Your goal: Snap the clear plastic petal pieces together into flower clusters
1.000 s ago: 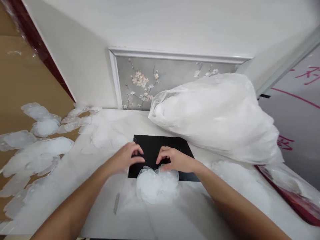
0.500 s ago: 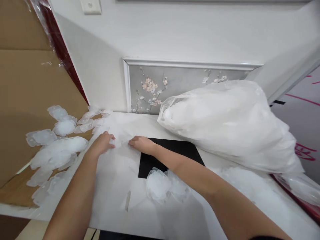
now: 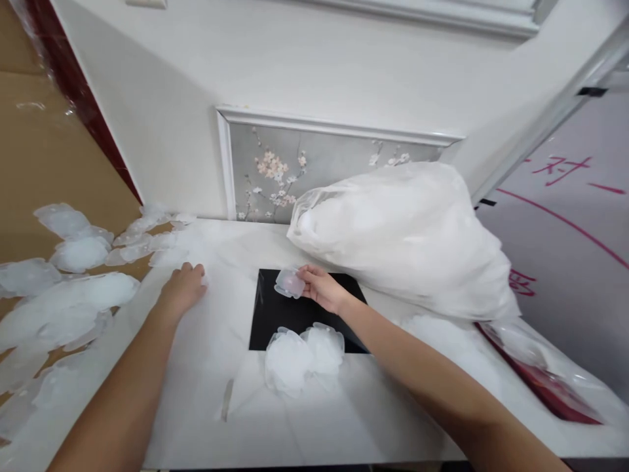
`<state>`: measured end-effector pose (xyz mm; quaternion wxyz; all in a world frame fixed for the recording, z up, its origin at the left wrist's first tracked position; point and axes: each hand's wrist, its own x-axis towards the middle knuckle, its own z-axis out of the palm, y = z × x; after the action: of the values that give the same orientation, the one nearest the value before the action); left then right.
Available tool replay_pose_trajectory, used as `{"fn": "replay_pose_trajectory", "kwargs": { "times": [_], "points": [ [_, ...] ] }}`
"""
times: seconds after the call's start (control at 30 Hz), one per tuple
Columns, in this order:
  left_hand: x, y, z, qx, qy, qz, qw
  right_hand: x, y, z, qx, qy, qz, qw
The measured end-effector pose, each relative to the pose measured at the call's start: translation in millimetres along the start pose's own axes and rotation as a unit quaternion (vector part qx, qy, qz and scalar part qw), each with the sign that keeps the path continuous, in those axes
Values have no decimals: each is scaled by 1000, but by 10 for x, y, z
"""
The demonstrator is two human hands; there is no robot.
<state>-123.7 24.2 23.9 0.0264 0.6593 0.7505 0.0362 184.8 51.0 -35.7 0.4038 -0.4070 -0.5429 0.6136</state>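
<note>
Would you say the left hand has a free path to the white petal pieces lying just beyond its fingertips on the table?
Probably yes: the left hand rests flat on the table, the white petal pieces lie just beyond it, and nothing stands between.

The tabletop (image 3: 314, 419) looks like glossy white marble; the black sheet (image 3: 275, 314) is smooth and shiny; the petals (image 3: 289, 283) are translucent gauzy fabric; the bag (image 3: 403, 242) is thin clear plastic.

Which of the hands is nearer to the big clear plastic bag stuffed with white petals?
The right hand, just beside the big clear plastic bag, over the black mat; the left hand rests far off.
</note>
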Motion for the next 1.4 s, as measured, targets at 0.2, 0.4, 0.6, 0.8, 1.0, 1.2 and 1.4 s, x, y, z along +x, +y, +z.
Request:
{"fn": "replay_pose_trajectory", "kwargs": {
  "times": [0.2,0.4,0.6,0.8,1.0,1.2,1.4],
  "points": [
    [58,-7,-75,46,-39,22,998,-273,45,-178,198,20,94,975],
    [66,14,-108,74,-42,34,996,-277,29,-244,222,-12,87,971],
    [104,87,-180,-85,66,25,994,-248,71,-284,239,-20,85,967],
    [-59,677,181,-500,45,81,861,-228,80,-321,216,-5,81,973],
    [-155,915,521,-440,-42,183,878,-240,92,-380,156,24,76,985],
    [-181,786,453,-413,-65,283,863,-270,73,-355,119,13,65,991],
    [-182,839,477,-285,-14,381,880,-298,73,-329,102,7,53,993]
  ]
}}
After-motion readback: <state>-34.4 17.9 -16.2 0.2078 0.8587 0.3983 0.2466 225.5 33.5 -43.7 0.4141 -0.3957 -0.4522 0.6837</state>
